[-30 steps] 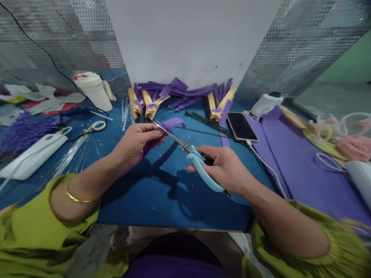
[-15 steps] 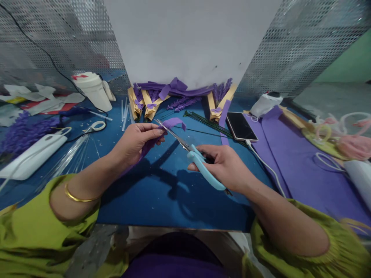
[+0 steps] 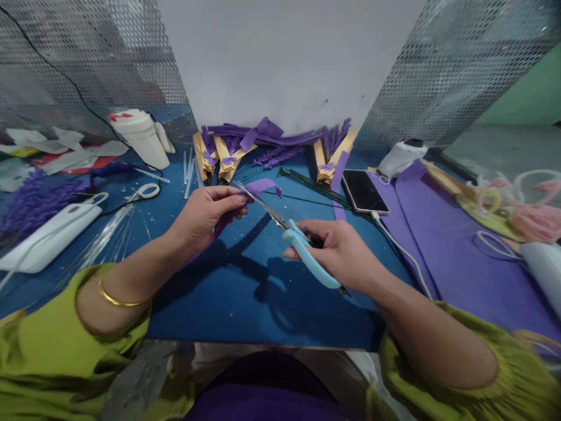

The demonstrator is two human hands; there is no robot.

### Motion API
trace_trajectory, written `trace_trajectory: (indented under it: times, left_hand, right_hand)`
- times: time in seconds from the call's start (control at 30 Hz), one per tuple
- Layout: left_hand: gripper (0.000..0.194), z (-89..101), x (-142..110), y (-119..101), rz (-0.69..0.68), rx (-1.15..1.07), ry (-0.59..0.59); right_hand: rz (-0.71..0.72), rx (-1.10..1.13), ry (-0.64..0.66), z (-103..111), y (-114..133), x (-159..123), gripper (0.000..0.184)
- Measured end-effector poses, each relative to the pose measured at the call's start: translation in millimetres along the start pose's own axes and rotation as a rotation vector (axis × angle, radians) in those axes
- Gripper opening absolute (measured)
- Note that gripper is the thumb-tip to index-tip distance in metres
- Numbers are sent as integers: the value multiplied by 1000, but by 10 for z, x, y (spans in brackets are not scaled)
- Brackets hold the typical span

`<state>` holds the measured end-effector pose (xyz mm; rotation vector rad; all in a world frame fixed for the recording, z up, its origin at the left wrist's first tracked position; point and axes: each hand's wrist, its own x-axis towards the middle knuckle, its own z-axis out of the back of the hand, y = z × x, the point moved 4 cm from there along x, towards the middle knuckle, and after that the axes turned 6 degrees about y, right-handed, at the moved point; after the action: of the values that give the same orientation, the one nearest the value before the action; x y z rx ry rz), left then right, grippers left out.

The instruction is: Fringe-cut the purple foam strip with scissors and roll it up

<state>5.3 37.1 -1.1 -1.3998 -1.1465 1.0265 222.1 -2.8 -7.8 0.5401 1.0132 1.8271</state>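
Observation:
Between the thumb and fingers of my left hand (image 3: 214, 213) is a strip of purple felt (image 3: 265, 186), its free end curling to the right and the rest hanging below the palm. My right hand (image 3: 339, 251) is closed around scissors with light blue handles (image 3: 315, 263). Their blades point up and left and lie across the felt strip close to my left fingertips. Whether the blades are parted there is hard to make out. Both hands are above the blue tabletop (image 3: 263, 316).
At the back stand paper-wrapped lavender bunches (image 3: 228, 164) near folded purple felt (image 3: 280, 139). Green stems (image 3: 313, 188) and a charging phone (image 3: 364, 192) lie to the right, beside purple sheets (image 3: 442, 234). On the left are a white cup (image 3: 142, 140), glue sticks (image 3: 188, 174) and a white device (image 3: 52, 237).
Almost nothing differs. The free end of the felt strip has shifted very slightly to the right; both hands and the scissors stay in nearly the same place.

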Motion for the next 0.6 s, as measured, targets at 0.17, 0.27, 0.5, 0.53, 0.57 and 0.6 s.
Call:
trace_trajectory:
  times: [0.17, 0.27, 0.5, 0.53, 0.57, 0.6]
  left_hand:
    - [8, -14, -9, -25, -11, 15, -3]
    - [7, -18, -9, -29, -31, 13, 2]
    - [12, -11, 9, 5, -38, 39, 8]
    - [12, -8, 11, 12, -37, 41, 8]
    - [12, -6, 13, 19, -33, 45, 11]
    - [13, -5, 13, 24, -32, 49, 14]
  right_hand:
    - [-7, 4, 6, -12, 14, 5, 24]
    - [-17, -39, -12, -17, 36, 3, 23]
    - [-5, -111, -41, -22, 51, -4, 23]
    - [-5, -117, -43, -23, 48, -1, 23]
    - [-5, -121, -46, -23, 46, 3, 23]
    - [-5, -123, -49, -22, 45, 7, 23]
